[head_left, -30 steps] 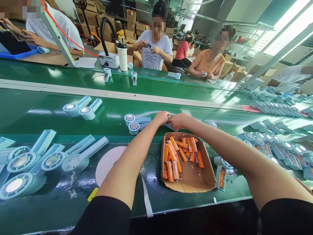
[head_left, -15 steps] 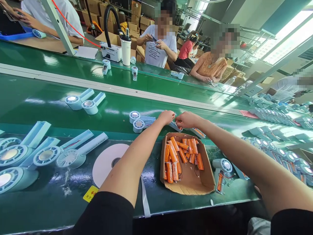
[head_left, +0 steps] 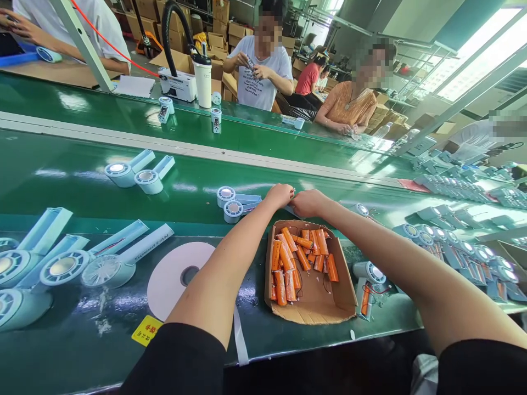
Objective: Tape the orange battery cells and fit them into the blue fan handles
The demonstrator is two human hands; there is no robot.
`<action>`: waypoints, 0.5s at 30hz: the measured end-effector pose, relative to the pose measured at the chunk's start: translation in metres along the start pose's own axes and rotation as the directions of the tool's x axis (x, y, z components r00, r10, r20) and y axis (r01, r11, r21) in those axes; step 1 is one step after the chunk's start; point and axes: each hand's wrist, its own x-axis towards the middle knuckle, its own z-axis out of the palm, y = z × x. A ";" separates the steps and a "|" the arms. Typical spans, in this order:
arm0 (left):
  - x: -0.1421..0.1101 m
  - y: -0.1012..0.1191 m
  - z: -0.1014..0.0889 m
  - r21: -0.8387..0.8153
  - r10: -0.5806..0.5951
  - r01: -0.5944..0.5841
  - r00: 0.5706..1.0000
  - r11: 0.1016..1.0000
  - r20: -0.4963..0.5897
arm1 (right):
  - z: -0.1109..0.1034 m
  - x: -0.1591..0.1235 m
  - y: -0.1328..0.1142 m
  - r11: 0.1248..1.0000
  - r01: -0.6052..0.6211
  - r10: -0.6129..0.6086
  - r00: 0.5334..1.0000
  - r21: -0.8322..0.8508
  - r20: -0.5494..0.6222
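Beyond cardboard tray (head_left: 325, 307), hands (head_left: 294, 198) pinch together

The tabletop (head_left: 61, 351) is shiny green. The box (head_left: 325, 304) is rough brown cardboard. The fans (head_left: 135, 175) are smooth, pale blue plastic.

You're at a long green conveyor belt (head_left: 74, 186) with a pale divider strip (head_left: 206, 151) running down it. Cardboard boxes (head_left: 224, 30) are stacked up at the back, slanted metal posts (head_left: 82, 46) cross the view, and bright daylight pours through the windows (head_left: 473, 55) on the right.
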 end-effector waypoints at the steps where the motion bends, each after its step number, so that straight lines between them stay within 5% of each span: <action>1: 0.000 0.001 0.000 -0.003 0.000 0.000 1.000 1.000 -0.002 | 0.001 0.000 0.000 1.000 -0.006 0.006 1.000 0.002 -0.008; 11: 0.004 0.007 0.005 -0.039 0.019 -0.019 1.000 0.999 0.009 | 0.021 -0.025 0.032 0.990 -0.073 0.086 0.991 0.122 -0.105; 15: 0.008 0.010 0.007 -0.025 0.025 -0.025 1.000 0.999 0.010 | 0.034 -0.027 0.033 0.946 -0.069 0.145 0.964 0.317 -0.223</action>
